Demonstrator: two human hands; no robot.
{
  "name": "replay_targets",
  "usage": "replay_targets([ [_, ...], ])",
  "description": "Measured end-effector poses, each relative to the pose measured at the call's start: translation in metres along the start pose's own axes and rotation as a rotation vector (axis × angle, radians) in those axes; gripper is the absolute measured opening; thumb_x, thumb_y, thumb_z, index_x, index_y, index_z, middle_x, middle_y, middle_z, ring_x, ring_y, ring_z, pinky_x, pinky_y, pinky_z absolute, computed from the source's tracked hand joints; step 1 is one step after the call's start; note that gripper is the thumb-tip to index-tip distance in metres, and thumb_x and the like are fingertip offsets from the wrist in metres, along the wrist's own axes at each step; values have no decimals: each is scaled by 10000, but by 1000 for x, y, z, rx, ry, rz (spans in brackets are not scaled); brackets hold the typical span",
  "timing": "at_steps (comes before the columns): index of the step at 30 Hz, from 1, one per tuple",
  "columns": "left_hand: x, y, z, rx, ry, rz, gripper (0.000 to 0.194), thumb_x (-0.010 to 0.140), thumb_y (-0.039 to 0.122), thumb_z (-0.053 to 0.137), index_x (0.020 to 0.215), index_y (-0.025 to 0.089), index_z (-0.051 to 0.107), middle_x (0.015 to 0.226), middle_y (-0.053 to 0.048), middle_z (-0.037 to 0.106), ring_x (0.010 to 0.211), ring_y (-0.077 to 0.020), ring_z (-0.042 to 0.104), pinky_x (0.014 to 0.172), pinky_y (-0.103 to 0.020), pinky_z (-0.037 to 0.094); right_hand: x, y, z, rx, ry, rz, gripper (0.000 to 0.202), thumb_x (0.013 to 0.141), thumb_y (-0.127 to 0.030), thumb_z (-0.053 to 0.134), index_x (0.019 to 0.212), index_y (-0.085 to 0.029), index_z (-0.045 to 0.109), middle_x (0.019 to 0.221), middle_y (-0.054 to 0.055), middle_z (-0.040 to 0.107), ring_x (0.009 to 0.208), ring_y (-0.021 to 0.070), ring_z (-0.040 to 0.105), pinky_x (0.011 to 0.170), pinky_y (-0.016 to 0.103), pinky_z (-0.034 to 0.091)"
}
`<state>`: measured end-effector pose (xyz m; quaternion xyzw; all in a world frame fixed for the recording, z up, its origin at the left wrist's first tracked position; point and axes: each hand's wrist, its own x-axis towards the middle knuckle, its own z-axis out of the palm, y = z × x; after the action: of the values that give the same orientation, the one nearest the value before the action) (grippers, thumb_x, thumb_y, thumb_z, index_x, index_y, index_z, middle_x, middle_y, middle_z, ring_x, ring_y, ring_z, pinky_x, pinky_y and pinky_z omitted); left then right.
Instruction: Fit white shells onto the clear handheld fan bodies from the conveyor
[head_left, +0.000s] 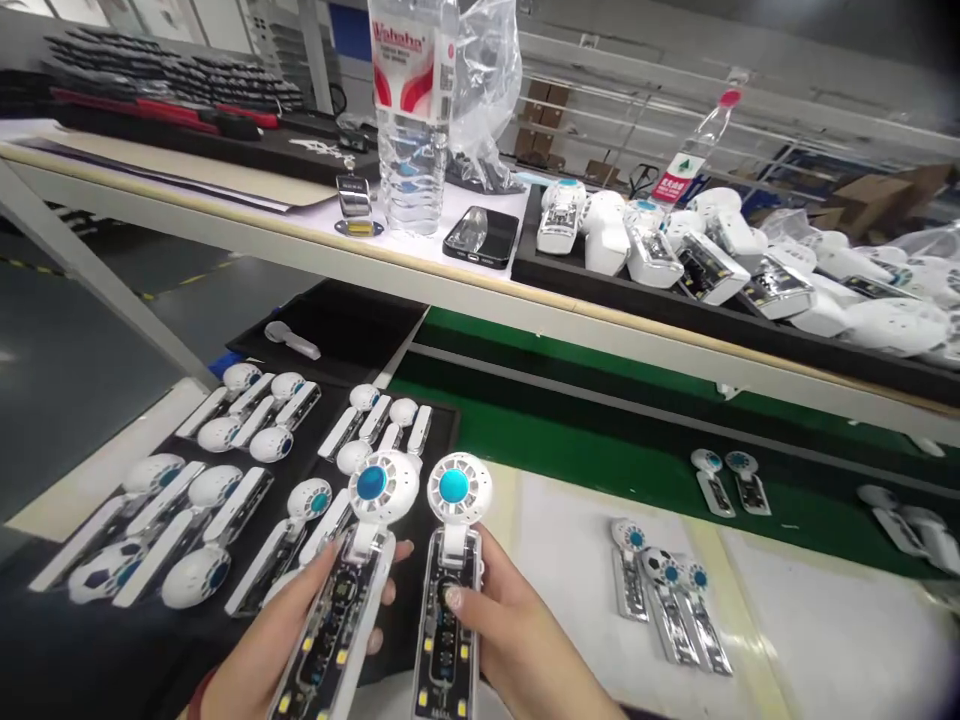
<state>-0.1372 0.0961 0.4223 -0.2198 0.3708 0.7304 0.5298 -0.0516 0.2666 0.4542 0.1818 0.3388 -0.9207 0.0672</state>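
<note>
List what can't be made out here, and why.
All in the head view:
Left device and right device: lower ends cut off by the bottom edge.
Right hand: fingertips, except the thumb's, hidden behind its device.
Large bottle's label: fine print too small.
Pile of white devices: far end cut off by the right edge.

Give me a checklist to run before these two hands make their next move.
1. Left hand has hold of a device: ok.
2. Right hand has hold of the other device: ok.
3. Both round white heads point up, away from the wearer: ok.
4. Front of the right-hand device uncovered: not ok, the right thumb lies across it.
5. Backs of both devices sound: cannot tell, they face away.
</note>
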Motion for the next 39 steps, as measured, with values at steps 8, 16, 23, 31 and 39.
replay_targets([
  [8, -10, 19, 36, 146, -64, 103, 405, 687, 492, 596, 883, 150, 690, 859, -85, 696, 727, -233, 637, 629, -325, 544, -2, 1, 19, 146, 52, -55, 256, 808, -347, 446, 1003, -214, 546, 912, 38, 619, 800, 190, 580, 721, 337, 490],
  [16, -16, 25, 50, 241, -157, 125, 445, 741, 515, 508, 904, 136, 675, 804, -83, 674, 756, -228, 608, 655, -312, 508, 0, -1, 23, 147, 129, -82, 372, 777, -377, 419, 1076, -196, 547, 792, 36, 623, 790, 213, 586, 724, 352, 486],
  [23, 6, 23, 11, 542, -59, 295, 586, 744, 312, 581, 1291, 290, 372, 1199, -27, 567, 1056, -243, 539, 853, -313, 456, 18, 18, -5, -137, 322, -129, 404, 765, -418, 520, 1123, -239, 465, 916, 17, 617, 880, 205, 574, 807, 355, 446],
  [31, 93, -2, -89, 1337, 392, 391, 562, 742, 213, 506, 1268, 82, 357, 1278, -180, 463, 1169, -289, 436, 1007, -453, 296, 67, 71, -91, -1750, -69, -431, 389, 729, 33, 445, 950, -257, 581, 1049, -21, 595, 1059, 198, 411, 981, 472, 219],
  [39, 120, -20, -128, 1584, 553, 566, 507, 778, 178, 393, 1258, 27, 340, 1229, -203, 463, 1185, -269, 410, 1005, -441, 324, 137, 140, -104, -2041, -436, -669, 183, 893, -223, 417, 854, -235, 595, 1006, -2, 585, 1101, 210, 364, 1006, 536, 148],
])
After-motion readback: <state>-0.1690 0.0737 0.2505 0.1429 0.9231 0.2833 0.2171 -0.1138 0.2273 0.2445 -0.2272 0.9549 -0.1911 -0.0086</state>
